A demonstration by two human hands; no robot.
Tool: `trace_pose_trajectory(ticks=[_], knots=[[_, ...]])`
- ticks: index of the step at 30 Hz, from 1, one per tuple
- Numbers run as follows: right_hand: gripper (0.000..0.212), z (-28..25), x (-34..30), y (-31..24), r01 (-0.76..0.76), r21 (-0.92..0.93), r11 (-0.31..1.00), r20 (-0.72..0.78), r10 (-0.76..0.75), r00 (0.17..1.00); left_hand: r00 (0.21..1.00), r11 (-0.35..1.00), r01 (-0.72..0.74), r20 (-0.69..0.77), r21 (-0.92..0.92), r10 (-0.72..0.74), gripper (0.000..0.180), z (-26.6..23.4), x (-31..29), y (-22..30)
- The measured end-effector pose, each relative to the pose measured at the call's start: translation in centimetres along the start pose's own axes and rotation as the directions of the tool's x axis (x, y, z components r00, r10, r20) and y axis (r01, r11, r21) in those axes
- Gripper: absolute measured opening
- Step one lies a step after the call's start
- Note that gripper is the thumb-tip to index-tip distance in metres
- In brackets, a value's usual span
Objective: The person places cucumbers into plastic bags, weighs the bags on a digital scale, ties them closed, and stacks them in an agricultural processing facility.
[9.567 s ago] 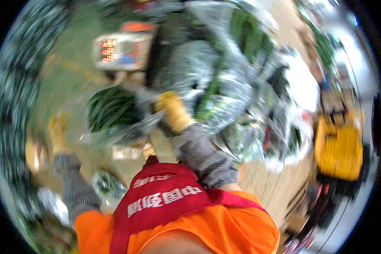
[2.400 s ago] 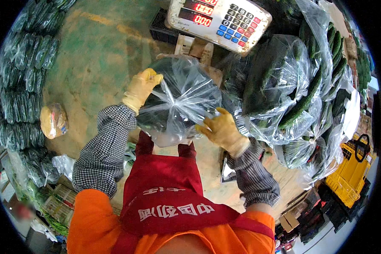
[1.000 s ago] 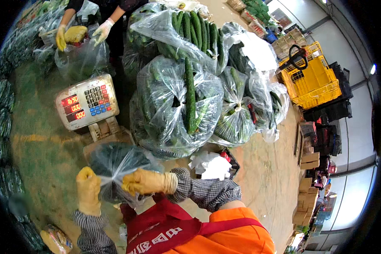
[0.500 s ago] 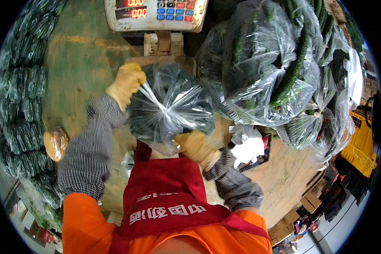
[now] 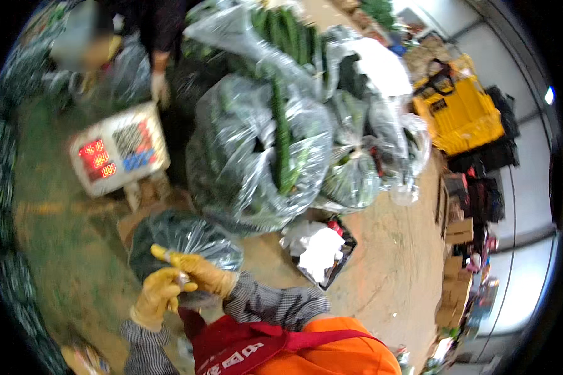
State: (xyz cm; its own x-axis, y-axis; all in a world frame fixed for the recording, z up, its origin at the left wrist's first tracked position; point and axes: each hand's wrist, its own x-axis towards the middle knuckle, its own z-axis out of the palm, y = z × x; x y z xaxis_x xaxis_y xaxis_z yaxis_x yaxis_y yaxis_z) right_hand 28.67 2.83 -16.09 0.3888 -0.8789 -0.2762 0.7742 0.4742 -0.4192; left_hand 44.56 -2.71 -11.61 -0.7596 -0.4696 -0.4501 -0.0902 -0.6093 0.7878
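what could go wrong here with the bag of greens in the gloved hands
1. Both hands, left hand and right hand, pinch only the neck of the clear bag of greens; thin plastic might tear or slip.
2. The scale stands close beside it; a swinging bag might knock it.
3. The heaped cucumber bags lean nearby and might slump over.

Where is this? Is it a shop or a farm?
It looks more like a vegetable packing shed or warehouse. Big clear bags of long green vegetables are heaped on the floor, a weighing scale with lit red digits stands beside them, and a yellow pallet truck is parked behind.
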Motion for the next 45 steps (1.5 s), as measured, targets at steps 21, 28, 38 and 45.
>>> trace_pose_trajectory(ticks=[21, 28, 38, 45], knots=[[0.029, -5.0, -2.5, -0.2, -0.061, -0.916, -0.397, -0.061, -0.015, 0.998, 0.852, 1.0, 0.0, -0.524, 0.004, 0.002, 0.027, -9.1, 6.6, -0.1], [0.015, -6.8, -3.3, -1.9, -0.007, -0.988, -0.153, -0.034, 0.174, 0.984, 0.795, 0.992, -0.055, -0.597, 0.112, 0.112, 0.03, -7.8, 5.6, 1.4], [0.033, -3.1, 3.5, 2.9, -0.092, -0.779, -0.62, 0.032, -0.185, 0.982, 0.813, 0.609, -0.18, -0.231, 0.772, 0.534, 0.029, 3.3, -0.8, -1.8], [0.036, -1.1, 4.7, 1.2, -0.151, -0.661, -0.735, -0.225, 0.002, 0.974, 0.757, 0.683, -0.185, -0.34, 0.707, 0.557, 0.054, -1.1, -10.0, -5.6]])
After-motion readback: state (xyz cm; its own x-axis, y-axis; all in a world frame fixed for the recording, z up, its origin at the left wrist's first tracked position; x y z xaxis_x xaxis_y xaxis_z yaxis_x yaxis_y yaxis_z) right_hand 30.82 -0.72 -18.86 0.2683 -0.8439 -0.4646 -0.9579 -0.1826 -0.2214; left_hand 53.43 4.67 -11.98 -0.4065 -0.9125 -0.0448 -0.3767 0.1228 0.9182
